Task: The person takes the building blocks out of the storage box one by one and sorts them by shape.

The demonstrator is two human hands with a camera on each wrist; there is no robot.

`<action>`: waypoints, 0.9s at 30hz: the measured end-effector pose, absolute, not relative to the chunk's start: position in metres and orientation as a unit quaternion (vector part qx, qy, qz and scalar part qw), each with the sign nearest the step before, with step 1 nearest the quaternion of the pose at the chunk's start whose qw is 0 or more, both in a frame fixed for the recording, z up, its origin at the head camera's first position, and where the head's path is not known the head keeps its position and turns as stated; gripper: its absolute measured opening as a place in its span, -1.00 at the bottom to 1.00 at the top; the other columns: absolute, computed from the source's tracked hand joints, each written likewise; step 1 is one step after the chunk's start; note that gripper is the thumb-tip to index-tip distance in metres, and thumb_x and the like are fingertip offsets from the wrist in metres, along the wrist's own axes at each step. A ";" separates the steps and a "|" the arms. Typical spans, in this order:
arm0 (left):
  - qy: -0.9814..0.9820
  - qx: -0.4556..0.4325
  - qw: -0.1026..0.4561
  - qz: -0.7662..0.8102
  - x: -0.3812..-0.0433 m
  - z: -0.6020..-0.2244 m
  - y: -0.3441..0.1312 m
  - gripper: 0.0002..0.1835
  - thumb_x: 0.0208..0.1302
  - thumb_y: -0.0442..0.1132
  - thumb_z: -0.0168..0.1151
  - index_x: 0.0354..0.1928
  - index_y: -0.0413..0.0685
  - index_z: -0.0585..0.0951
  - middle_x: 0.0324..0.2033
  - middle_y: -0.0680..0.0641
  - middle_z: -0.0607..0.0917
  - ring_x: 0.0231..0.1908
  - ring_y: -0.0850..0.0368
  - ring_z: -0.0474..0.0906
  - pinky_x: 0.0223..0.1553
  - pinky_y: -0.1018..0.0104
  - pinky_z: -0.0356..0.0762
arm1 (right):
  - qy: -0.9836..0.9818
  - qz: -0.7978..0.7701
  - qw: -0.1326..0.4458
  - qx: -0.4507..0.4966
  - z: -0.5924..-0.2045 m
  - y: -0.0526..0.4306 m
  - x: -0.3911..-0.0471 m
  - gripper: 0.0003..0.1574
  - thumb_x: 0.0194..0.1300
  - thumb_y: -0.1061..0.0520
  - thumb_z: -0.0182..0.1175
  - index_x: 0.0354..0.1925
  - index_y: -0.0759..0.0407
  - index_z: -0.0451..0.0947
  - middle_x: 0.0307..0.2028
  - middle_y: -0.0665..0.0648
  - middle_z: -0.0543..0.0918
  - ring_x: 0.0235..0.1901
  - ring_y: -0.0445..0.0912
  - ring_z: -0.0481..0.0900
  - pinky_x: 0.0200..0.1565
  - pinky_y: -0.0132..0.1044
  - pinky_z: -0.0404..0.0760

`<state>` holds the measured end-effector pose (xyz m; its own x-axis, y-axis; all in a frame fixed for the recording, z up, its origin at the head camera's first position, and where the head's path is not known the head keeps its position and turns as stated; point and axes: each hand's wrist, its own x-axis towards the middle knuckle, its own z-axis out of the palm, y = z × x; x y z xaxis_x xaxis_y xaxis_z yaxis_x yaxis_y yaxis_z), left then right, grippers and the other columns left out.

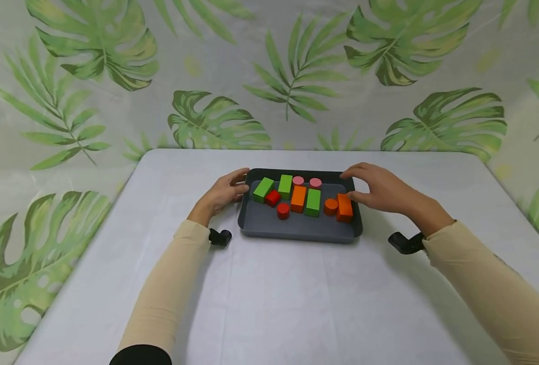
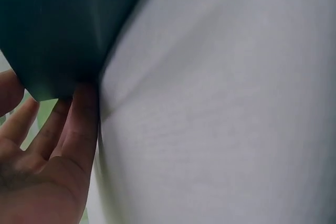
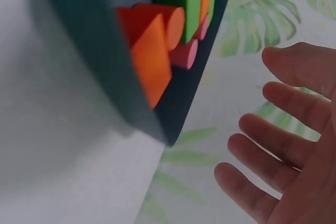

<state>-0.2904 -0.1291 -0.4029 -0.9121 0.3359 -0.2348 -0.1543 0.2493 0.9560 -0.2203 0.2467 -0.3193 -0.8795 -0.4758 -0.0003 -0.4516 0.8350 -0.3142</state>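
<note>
The gray tray (image 1: 269,229) sits on the white table (image 1: 274,294) at the middle of the frame, and every piece you can see, green (image 1: 312,204), orange (image 1: 298,199), red (image 1: 283,211) and pink (image 1: 315,184), already lies inside it, loose and mixed. Your left hand (image 1: 225,192) touches its left end with fingers fairly straight; your right hand (image 1: 383,190), fingers spread and gripping nothing, hovers by its upper right corner, so what is left seems to concern the tray itself.

The table (image 1: 274,294) in front of the tray (image 1: 297,226) leaves room to pass; inside, blocks (image 1: 298,199) crowd between raised walls (image 3: 94,51).
</note>
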 end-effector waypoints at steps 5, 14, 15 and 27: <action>0.762 0.052 0.209 0.610 -0.292 -0.405 -0.132 -0.33 0.47 -0.34 0.04 0.55 0.15 0.16 0.53 -0.13 0.19 0.52 -0.07 0.14 0.46 -0.05 0.28 | 0.951 -0.155 0.059 -0.261 -0.313 0.227 -0.235 -0.45 0.35 0.13 0.23 0.27 0.27 0.47 0.28 0.34 0.49 0.28 0.25 0.42 0.29 0.23 0.43; 0.765 0.045 0.208 0.608 -0.291 -0.401 -0.131 -0.33 0.46 -0.37 0.04 0.55 0.15 0.17 0.53 -0.13 0.19 0.50 -0.08 0.19 0.44 -0.04 0.33 | 0.941 -0.149 0.088 -0.291 -0.314 0.181 -0.260 -0.46 0.39 0.09 0.18 0.27 0.26 0.47 0.25 0.32 0.53 0.28 0.22 0.43 0.35 0.17 0.40; 0.766 0.044 0.207 0.608 -0.291 -0.400 -0.131 -0.32 0.46 -0.38 0.04 0.55 0.15 0.17 0.52 -0.13 0.20 0.50 -0.08 0.19 0.43 -0.04 0.33 | 0.939 -0.153 0.091 -0.295 -0.315 0.175 -0.262 -0.46 0.39 0.09 0.18 0.27 0.27 0.47 0.25 0.32 0.53 0.28 0.21 0.43 0.36 0.15 0.40; 0.775 0.025 0.183 0.604 -0.288 -0.398 -0.126 -0.34 0.43 -0.41 0.06 0.52 0.08 0.24 0.50 -0.06 0.28 0.41 -0.03 0.35 0.34 0.01 0.45 | 0.924 -0.209 0.127 -0.294 -0.340 0.107 -0.279 -0.33 0.35 0.17 0.17 0.39 0.29 0.33 0.33 0.29 0.46 0.31 0.17 0.43 0.34 0.05 0.44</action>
